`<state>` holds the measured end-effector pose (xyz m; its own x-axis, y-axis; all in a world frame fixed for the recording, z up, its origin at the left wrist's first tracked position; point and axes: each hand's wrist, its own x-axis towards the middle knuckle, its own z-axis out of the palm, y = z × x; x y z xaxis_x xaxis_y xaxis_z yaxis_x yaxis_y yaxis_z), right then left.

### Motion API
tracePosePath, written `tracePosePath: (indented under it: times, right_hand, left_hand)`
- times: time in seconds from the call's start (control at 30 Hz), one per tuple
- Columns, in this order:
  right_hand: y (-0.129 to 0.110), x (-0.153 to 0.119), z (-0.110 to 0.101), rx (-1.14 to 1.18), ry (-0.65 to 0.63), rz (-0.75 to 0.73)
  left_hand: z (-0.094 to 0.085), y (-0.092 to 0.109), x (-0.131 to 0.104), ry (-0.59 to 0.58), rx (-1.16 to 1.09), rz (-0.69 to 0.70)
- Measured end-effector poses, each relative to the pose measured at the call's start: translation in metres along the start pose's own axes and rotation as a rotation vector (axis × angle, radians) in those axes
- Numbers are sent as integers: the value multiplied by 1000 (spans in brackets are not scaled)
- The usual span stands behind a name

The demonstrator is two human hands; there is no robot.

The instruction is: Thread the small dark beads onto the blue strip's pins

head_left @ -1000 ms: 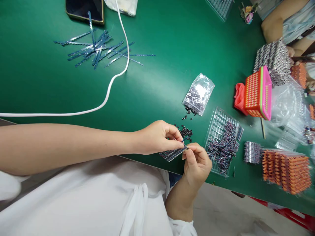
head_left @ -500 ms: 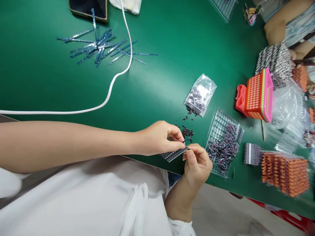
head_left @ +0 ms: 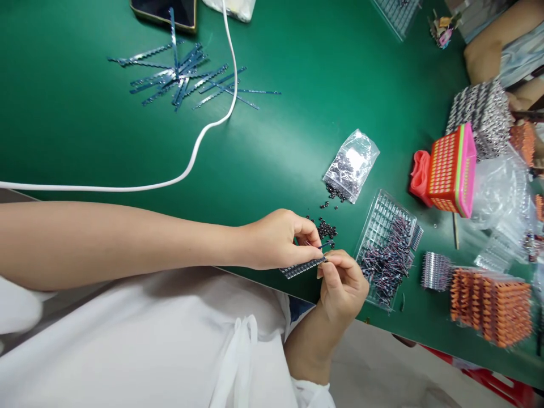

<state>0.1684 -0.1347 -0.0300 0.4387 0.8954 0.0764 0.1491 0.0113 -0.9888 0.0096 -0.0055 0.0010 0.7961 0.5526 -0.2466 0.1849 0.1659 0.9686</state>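
My left hand (head_left: pixel 283 238) reaches in from the left, thumb and fingers pinched on a thin dark-blue strip (head_left: pixel 326 244) whose end sticks out past the fingertips. Below that hand, partly covered by it, is a dark ridged panel (head_left: pixel 301 268) by the table's edge. My right hand (head_left: pixel 343 285) is pinched at the same spot, its fingertips meeting those of the left; what it grips is too small to make out. Small dark beads (head_left: pixel 326 229) lie loose just beyond the fingers. To the right, a clear ridged tray (head_left: pixel 376 218) holds a heap of dark, thin-legged pieces (head_left: pixel 387 255).
A clear bag of beads (head_left: pixel 352 164) lies ahead. Blue strips (head_left: pixel 182 76) are piled far left near a phone (head_left: pixel 165 12) and white cable (head_left: pixel 193 158). At right stand a red basket (head_left: pixel 446 170) and stacked orange pieces (head_left: pixel 491 306). Another person's arm (head_left: pixel 488 42) shows top right.
The view has shifted slightly, so the table things appear a little further right. Both hands stay pinched together at the same place, with hardly any movement.
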Motion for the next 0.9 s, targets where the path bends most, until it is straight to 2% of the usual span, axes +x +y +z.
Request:
tracePosePath:
  times: [0.47, 0.77, 0.9]
  right_hand:
    - [0, 1, -3, -45, -46, 22]
    - [3, 3, -9, 143, -158, 248]
    - [4, 5, -9, 192, -189, 297]
  left_hand:
    - [1, -3, -1, -1, 35, 26]
    - [-2, 1, -1, -72, -5, -32]
    - [0, -2, -1, -86, -17, -42]
